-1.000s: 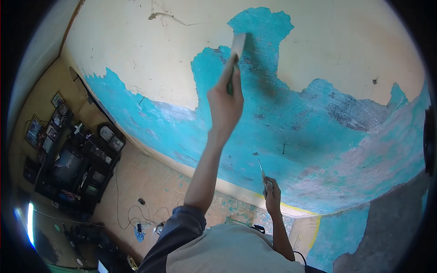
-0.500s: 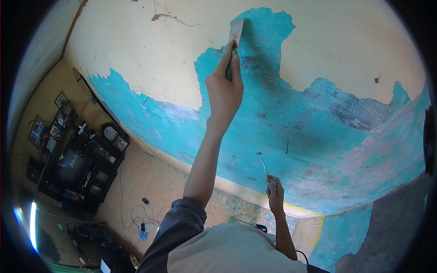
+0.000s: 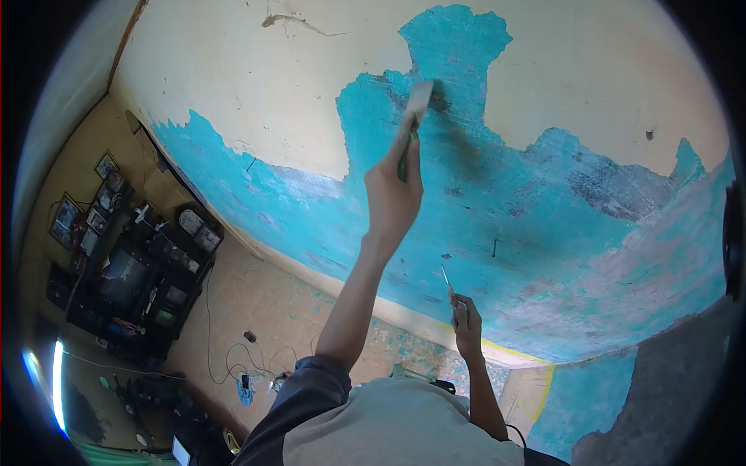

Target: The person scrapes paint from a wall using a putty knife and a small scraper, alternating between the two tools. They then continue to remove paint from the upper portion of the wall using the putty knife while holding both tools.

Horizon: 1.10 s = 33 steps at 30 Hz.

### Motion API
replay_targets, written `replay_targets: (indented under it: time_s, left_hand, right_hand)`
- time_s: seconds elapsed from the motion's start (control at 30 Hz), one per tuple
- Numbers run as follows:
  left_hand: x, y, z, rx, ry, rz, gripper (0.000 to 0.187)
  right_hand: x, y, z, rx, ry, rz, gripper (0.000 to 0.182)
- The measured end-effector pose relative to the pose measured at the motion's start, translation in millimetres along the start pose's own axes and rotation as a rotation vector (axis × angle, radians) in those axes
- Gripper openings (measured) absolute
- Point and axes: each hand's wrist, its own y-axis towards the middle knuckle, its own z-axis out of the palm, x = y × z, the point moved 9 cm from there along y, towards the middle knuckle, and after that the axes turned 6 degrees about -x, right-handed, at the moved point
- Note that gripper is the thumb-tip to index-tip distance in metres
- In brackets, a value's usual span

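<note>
My left hand [image 3: 394, 200] is wrapped round the green handle of a paint scraper [image 3: 420, 96], arm stretched out in front. The scraper's flat metal blade lies over the turquoise area of the wall [image 3: 536, 210], below a tall notch in the cream paint. Lower and to the right, my right hand [image 3: 467, 326] grips a thin-bladed tool [image 3: 447, 281] whose narrow metal end points up toward the wall. Its handle is mostly covered by the fingers. Ragged edges of cream paint [image 3: 567, 85] border the turquoise surface, which has grey and whitish patches.
A nail [image 3: 494, 248] sticks out of the wall. Turquoise flakes [image 3: 420, 347] litter the floor at its foot. Cables [image 3: 233, 365] lie on the floor to the left, near a dark cabinet [image 3: 132, 272] with a television. Bare grey wall [image 3: 676, 388] is at the lower right.
My left hand and the scraper have moved down and slightly right, away from the top of the notch. My right hand has barely shifted.
</note>
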Motion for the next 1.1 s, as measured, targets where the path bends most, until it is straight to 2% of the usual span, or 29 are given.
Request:
replay_targets:
  time_s: [0.13, 0.2, 0.37, 0.43, 0.47, 0.57, 0.67, 0.83, 0.93, 0.97, 1.1]
  left_hand:
    - [-6.2, -8.0, 3.3, -0.031, 0.040, 0.052, 0.038]
    - [-1.9, 10.0, -2.0, 0.022, 0.087, -0.144, 0.039]
    - [21.0, -6.2, 0.0, 0.067, 0.109, -0.097, 0.038]
    - [12.2, -18.9, 0.6, -0.060, 0.026, 0.172, 0.038]
    - [15.0, -19.1, 0.5, -0.058, 0.026, 0.171, 0.038]
    - [-1.7, 13.1, -3.9, 0.011, 0.088, -0.029, 0.038]
    - [-0.2, 19.1, -4.0, 0.046, 0.088, -0.047, 0.038]
    - [14.0, -18.1, -0.2, 0.020, 0.024, -0.027, 0.038]
    - [9.2, 7.4, -1.4, -0.001, 0.099, -0.049, 0.038]
    - [-2.2, 21.6, -4.9, 0.050, 0.109, -0.127, 0.038]
    - [6.5, 17.4, -4.5, 0.004, 0.071, 0.016, 0.038]
  right_hand:
    - [-5.7, -3.4, -1.6, 0.006, -0.008, 0.016, 0.030]
    - [-3.0, -5.7, -3.6, -0.012, -0.016, 0.016, 0.031]
    - [-2.4, -6.5, -17.4, -0.053, 0.026, 0.030, 0.033]
    - [-6.0, -4.2, -20.7, -0.064, -0.001, 0.013, 0.033]
    - [-8.5, -5.0, -21.9, -0.075, -0.030, 0.003, 0.034]
    - [-10.8, -2.8, -21.1, -0.063, -0.057, 0.004, 0.034]
    - [-6.5, -0.5, -18.7, -0.059, -0.036, -0.006, 0.033]
    - [-2.3, -0.7, -12.7, -0.058, -0.015, -0.005, 0.033]
    - [-4.3, -3.6, -11.1, -0.061, -0.038, 0.016, 0.032]
    - [-5.5, -3.8, -10.9, -0.052, -0.064, 0.035, 0.032]
    - [-7.3, -0.2, -10.2, -0.078, 0.001, 0.017, 0.032]
